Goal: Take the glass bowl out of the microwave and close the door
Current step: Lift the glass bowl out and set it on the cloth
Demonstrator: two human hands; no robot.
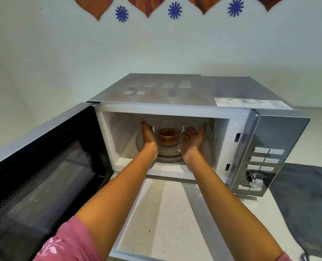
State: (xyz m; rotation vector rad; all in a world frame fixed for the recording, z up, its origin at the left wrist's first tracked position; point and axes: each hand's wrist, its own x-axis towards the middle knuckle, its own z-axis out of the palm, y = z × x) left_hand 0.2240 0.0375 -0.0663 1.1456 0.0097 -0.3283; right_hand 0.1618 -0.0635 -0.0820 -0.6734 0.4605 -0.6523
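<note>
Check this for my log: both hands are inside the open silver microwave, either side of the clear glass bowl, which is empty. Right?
Not quite. The head view shows the clear glass bowl holds orange-brown food. Otherwise right: left hand and right hand flank it inside the open silver microwave.

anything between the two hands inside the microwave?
Yes, head view: the glass bowl with orange food sits on the turntable between the open left hand and right hand. Contact unclear.
</note>
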